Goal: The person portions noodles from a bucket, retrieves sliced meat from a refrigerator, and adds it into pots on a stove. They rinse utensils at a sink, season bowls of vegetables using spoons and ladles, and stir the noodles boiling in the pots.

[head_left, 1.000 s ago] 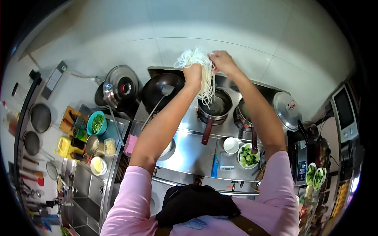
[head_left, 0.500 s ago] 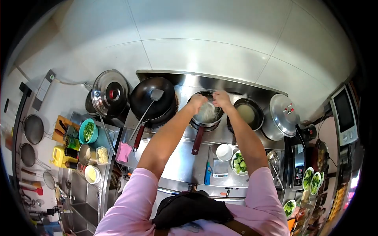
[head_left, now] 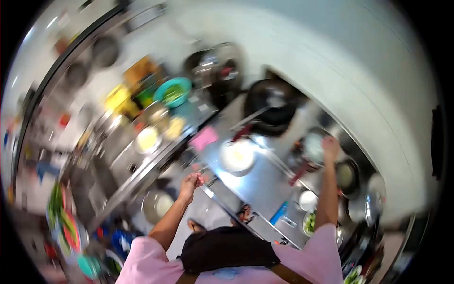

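Observation:
My left hand (head_left: 190,183) is in the air over the floor, left of the steel counter. Its fingers are curled together; whatever they may hold is too blurred to make out. My right hand (head_left: 331,148) is over the right edge of a pan (head_left: 314,147) on the stove, its fingers smeared by motion. Something pale, blurred, fills that pan, whose dark red handle (head_left: 299,173) points toward me. To its right sits a smaller dark pan (head_left: 347,178) with pale liquid. A white bowl (head_left: 308,200) stands on the counter below.
A black wok (head_left: 269,106) with a spatula across it is on the stove. Nearer me are a large white bowl (head_left: 237,156), a pink cloth-like item (head_left: 205,137) and a blue-handled tool (head_left: 279,213). Left, a turquoise bowl (head_left: 172,92) of greens stands near a yellow jug (head_left: 119,99).
The view has swung left, so the stove now appears at the right and tilted. My left hand has left the pan and moved out over the floor; my right hand stays at the pan.

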A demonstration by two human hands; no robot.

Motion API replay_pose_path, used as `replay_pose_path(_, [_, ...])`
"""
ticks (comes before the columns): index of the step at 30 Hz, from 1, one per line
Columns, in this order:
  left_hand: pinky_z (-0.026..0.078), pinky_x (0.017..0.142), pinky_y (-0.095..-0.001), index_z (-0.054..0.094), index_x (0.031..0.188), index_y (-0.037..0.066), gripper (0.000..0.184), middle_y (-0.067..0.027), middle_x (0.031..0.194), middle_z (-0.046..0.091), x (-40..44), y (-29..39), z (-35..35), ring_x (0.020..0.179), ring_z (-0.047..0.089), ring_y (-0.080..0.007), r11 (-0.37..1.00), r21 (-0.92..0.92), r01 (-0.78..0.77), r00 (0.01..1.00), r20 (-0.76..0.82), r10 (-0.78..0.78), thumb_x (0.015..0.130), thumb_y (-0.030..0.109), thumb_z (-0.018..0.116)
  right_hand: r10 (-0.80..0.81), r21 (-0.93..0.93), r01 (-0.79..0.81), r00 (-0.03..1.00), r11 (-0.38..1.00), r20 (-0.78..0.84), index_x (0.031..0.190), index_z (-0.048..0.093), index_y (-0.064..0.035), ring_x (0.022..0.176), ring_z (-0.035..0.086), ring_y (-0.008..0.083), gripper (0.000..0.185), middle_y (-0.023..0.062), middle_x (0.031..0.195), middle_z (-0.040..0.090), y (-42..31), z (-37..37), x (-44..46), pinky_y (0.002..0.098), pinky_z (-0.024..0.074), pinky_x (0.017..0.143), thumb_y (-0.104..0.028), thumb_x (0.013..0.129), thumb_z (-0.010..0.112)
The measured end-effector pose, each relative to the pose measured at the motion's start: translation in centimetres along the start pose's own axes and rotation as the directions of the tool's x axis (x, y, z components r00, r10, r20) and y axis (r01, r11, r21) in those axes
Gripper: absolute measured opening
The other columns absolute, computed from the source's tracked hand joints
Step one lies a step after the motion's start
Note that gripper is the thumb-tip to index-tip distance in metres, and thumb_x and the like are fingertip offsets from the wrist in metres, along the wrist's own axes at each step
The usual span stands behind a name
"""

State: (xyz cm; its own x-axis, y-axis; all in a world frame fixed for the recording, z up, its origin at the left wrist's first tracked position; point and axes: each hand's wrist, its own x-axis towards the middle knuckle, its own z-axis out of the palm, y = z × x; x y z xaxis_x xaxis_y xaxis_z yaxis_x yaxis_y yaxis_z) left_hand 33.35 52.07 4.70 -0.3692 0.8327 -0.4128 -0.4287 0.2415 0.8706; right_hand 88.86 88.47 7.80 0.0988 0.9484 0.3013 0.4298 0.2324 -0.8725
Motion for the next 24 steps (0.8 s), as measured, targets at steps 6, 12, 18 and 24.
replay_pose_path(6, [0.052, 0.049, -0.0317, 0.067, 0.09, 0.001, 0.03, -0.0074, 0.075, 0.066, -21.0, -16.5, -32.5, 0.053, 0.06, -0.0157, 0.933, 0.059, 0.354, 0.614, -0.767, -0.185, 0.097, 0.028, 0.059, 0.112, 0.335, -0.189, 0.965, 0.923, 0.236, 0.083, 0.062, -0.0059, 0.048, 0.049, 0.008, 0.028, 0.0022, 0.062, 0.058, -15.2, 17.5, -15.3, 0.0226, 0.036, 0.042, -0.029, 0.098, 0.057])
replay_pose_path(12, [0.045, 0.043, -0.036, 0.061, 0.09, -0.001, 0.046, -0.0137, 0.069, 0.066, -42.0, -29.1, -44.1, 0.048, 0.058, -0.0217, 0.733, -0.189, 0.653, 0.07, -0.949, -0.307, 0.098, 0.043, 0.053, 0.137, 0.158, -0.356, 0.674, 0.921, 0.725, 0.101, 0.064, -0.0031, 0.053, 0.055, 0.0077, 0.017, 0.0035, 0.072, 0.065, -27.2, 39.5, -35.5, 0.0203, 0.0412, 0.048, -0.018, 0.098, 0.056])
replay_pose_path(18, [0.045, 0.046, -0.0295, 0.055, 0.114, 0.005, 0.038, -0.0102, 0.083, 0.069, -47.3, -31.1, -45.6, 0.055, 0.057, -0.016, 0.848, -0.451, 0.277, 0.166, -0.847, -0.505, 0.099, 0.04, 0.05, -0.058, 0.141, -0.185, 0.394, 0.973, 0.917, 0.113, 0.062, -0.0018, 0.059, 0.058, 0.0074, 0.02, 0.0043, 0.079, 0.067, -40.6, 50.1, -46.1, 0.0213, 0.0427, 0.051, -0.01, 0.098, 0.053])
replay_pose_path(24, [0.047, 0.053, -0.0294, 0.052, 0.118, 0.011, 0.035, -0.0053, 0.086, 0.068, -48.0, -30.8, -44.1, 0.06, 0.059, -0.0137, 0.822, -0.569, -0.013, 0.255, -0.797, -0.547, 0.1, 0.041, 0.05, -0.11, 0.119, -0.028, 0.212, 0.993, 0.971, 0.113, 0.064, -0.002, 0.058, 0.059, 0.008, 0.021, 0.0047, 0.078, 0.068, -46.3, 55.9, -53.9, 0.0222, 0.0444, 0.051, -0.01, 0.097, 0.055])
